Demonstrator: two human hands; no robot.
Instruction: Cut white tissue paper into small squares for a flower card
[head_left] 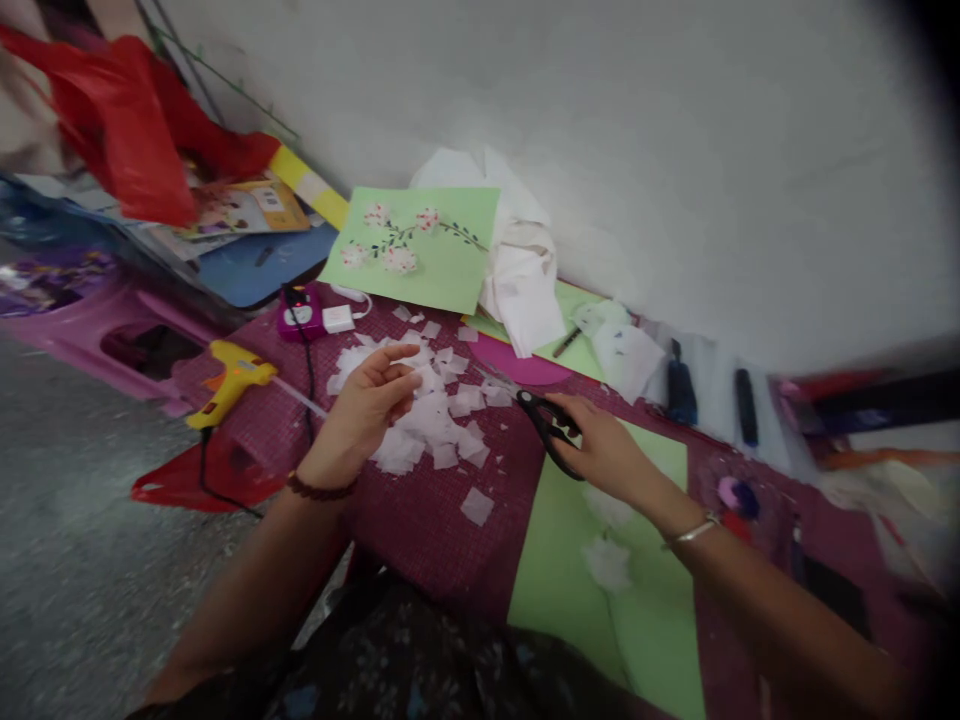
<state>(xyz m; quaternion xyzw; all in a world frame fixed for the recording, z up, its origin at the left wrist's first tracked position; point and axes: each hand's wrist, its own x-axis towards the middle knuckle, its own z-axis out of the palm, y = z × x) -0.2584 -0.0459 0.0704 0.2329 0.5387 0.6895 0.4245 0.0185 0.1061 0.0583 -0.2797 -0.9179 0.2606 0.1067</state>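
Observation:
My right hand [600,445] holds black-handled scissors [541,415] by their loops, with the blades pointing left towards the paper pile. My left hand [375,395] hovers over the left side of a heap of small white paper squares [431,425]. Its fingers are loosely bent, a gap shows between thumb and index finger, and I see nothing held there. One loose paper square [477,506] lies apart, nearer to me. Beneath my right hand and forearm is a green sheet [562,570] bearing white paper flowers [607,563].
A yellow glue gun [232,380] lies left, its black cord trailing past a purple socket block [289,318]. Behind the heap rest a green flower picture [450,280] and white crumpled paper [521,270]. Dark-handled tools [681,385] lie right, by the wall. A pink stool [82,320] stands left.

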